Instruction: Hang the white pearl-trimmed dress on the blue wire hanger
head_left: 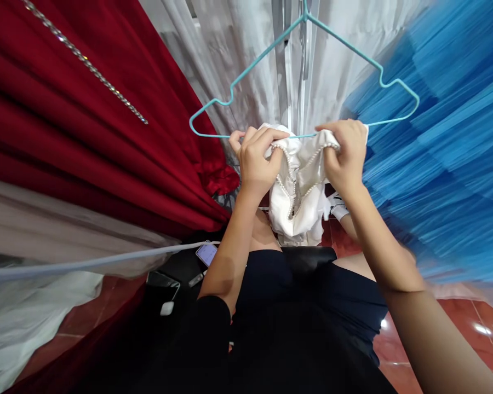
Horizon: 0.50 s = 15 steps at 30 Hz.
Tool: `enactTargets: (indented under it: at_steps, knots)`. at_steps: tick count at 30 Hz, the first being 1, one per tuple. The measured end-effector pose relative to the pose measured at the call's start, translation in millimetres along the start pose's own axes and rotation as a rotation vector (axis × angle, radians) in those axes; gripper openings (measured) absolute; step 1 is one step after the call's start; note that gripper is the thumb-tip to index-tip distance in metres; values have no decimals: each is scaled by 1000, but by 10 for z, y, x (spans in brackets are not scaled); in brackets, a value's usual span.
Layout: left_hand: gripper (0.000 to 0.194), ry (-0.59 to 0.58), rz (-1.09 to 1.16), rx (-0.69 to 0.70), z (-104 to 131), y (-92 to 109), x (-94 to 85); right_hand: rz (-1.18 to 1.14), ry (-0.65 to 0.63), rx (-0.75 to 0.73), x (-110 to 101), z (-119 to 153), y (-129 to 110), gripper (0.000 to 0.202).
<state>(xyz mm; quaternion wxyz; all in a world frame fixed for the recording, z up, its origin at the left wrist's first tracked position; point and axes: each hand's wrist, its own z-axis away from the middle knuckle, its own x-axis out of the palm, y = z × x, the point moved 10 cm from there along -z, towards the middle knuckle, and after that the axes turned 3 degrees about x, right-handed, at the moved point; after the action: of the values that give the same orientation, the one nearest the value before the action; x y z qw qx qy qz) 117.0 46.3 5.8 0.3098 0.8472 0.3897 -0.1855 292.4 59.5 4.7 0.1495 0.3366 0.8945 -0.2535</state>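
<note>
A white garment (302, 210) edged with pearl-like beads hangs in front of me, its upper edge at the lower bar of a light teal hanger (267, 50). My left hand (259, 156) grips the garment's left upper part against that bar, thumb below and fingers over the top. On the other side, my right hand (345, 153) is closed on the garment's right upper part, beside the beaded edge. Between my hands a short stretch of the bar shows. The fabric dips to a beaded V below it.
Red fabric (119, 98) with a rhinestone strip hangs at left, blue tulle (447, 137) at right, and white curtains (246, 65) behind. A phone (206, 253) and a white charger (166, 308) lie on a black surface at my left. The floor (464, 334) is red tile.
</note>
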Motion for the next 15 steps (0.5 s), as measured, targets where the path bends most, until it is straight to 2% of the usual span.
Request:
enactTargets:
  at_steps: [3,6,9,12,15]
  knots:
    - [24,0,8,30,34,5,-34,80,-10,46,199,25,97,13]
    - [33,-7,23,93,78,51,-74,99,-5,64,247,53,133,8]
    - [38,79,46,113,156,55,-180,108,1,94,217,53,134,9]
    - [35,276,116,20,332,-122,-323,119,24,100,183,43,124,12]
    - [34,420,241,-108,540,-471,-356,119,26,91,206,37,141,15]
